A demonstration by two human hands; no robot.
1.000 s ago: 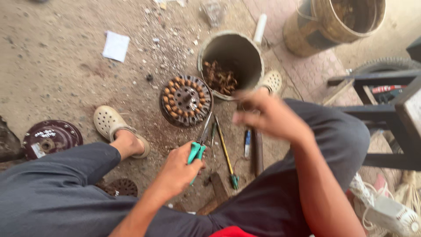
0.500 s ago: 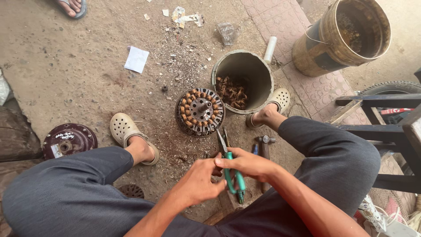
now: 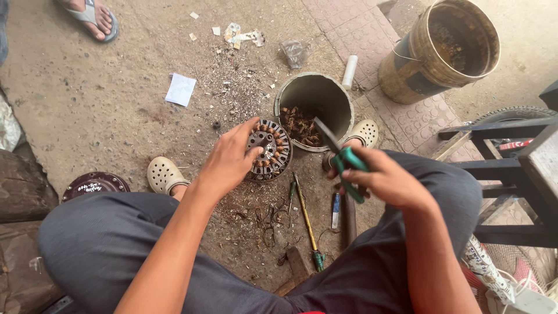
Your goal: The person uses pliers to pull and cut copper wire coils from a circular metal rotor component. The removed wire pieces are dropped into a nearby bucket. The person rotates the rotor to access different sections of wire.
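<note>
My left hand [image 3: 228,159] reaches down and grips the near edge of a round motor stator [image 3: 269,149] with copper windings, lying on the ground between my feet. My right hand [image 3: 386,177] is shut on green-handled pliers [image 3: 343,160], whose dark jaws point up and left over a grey bucket [image 3: 343,107] holding copper wire scraps [image 3: 301,125].
A screwdriver [image 3: 306,220], a small green tool [image 3: 292,192], a blue-white tester pen [image 3: 336,210] and wire bits lie on the ground between my legs. A large tan bucket [image 3: 407,72] stands far right, a dark stool frame [image 3: 511,174] at right, a maroon round cover [image 3: 96,184] at left. Another person's sandalled foot [image 3: 93,17] is top left.
The pliers have passed from both hands into my right hand alone, lifted toward the bucket. My left hand has moved forward onto the stator.
</note>
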